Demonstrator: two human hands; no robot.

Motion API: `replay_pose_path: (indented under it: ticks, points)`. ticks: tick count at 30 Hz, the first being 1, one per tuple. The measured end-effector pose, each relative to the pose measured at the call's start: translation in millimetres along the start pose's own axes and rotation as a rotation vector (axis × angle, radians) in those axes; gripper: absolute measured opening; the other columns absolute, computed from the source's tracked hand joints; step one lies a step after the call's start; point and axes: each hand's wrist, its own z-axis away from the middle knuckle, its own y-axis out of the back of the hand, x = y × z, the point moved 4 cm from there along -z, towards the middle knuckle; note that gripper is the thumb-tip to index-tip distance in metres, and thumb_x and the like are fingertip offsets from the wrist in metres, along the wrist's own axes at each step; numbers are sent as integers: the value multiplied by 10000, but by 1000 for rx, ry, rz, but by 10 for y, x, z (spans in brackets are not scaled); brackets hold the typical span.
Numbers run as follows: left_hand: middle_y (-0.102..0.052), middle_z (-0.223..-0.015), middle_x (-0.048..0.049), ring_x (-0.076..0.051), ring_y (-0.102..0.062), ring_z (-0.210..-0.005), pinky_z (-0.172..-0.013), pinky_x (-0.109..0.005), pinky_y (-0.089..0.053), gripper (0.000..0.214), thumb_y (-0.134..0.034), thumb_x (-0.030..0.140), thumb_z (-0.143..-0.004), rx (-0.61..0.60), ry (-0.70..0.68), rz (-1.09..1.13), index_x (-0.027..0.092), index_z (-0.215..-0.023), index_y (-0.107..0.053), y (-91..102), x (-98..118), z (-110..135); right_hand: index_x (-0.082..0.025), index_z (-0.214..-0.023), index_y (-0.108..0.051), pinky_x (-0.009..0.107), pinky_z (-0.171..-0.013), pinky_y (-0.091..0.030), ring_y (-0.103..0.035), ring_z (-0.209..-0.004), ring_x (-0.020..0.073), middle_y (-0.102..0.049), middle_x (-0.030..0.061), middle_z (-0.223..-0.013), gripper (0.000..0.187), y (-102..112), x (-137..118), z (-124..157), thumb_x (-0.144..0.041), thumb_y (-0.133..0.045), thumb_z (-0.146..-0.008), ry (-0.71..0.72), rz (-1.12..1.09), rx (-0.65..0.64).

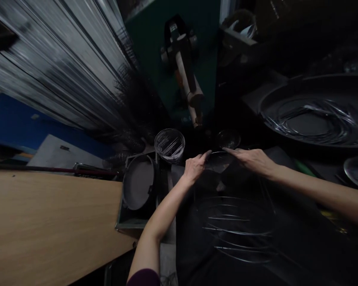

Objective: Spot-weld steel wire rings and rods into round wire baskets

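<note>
A thin metal wire ring (218, 152) spans the gap between my two hands, in front of the machine. My left hand (194, 167) pinches its left side, with thumb and index finger stretched toward the machine. On its right side, my right hand (253, 160) grips with the fingers pointing left. Several larger wire hoops (238, 231) lie over the dark cloth (193, 258) below my hands. Just beyond my left hand stands a round stack of wire pieces (170, 146). Another small round wire piece (228, 139) sits behind the ring, dim and hard to make out.
A green machine (146, 43) with a jutting metal arm (186, 75) stands ahead. At right, a wide dark basin (271, 125) holds coiled wire rings (331, 119). To the left are a black round container (139, 182), a wooden board (53, 222) and long wire rods (68, 51).
</note>
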Motion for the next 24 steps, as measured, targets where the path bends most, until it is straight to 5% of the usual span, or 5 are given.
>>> replay_pose_path:
  ticks: [4, 14, 24]
  points:
    - [-658, -954, -64, -210, -643, -801, -736, -301, -480, 506, -395, 144, -896, -20, -9, -22, 313, -1364, -488, 150, -26, -149, -224, -1408, -485, 271, -499, -361, -587, -572, 204, -670, 132, -944, 599, 97, -60, -214, -104, -370, -833, 5, 159, -74]
    - [-680, -930, -56, -223, -639, -819, -709, -286, -438, 409, -377, 183, -918, -14, -54, -190, 285, -1279, -537, 828, -97, -454, -242, -1415, -461, 280, -516, -296, -593, -607, 213, -683, 122, -907, 577, 565, -213, -778, -119, -368, -859, 39, 278, -72]
    - [-699, -949, -81, -213, -646, -808, -653, -259, -366, 382, -342, 204, -944, -8, -62, -280, 282, -1246, -562, 1094, -102, -645, -257, -1333, -500, 276, -523, -307, -627, -699, 242, -694, 96, -929, 449, 746, -199, -1017, -199, -346, -915, 35, 273, -94]
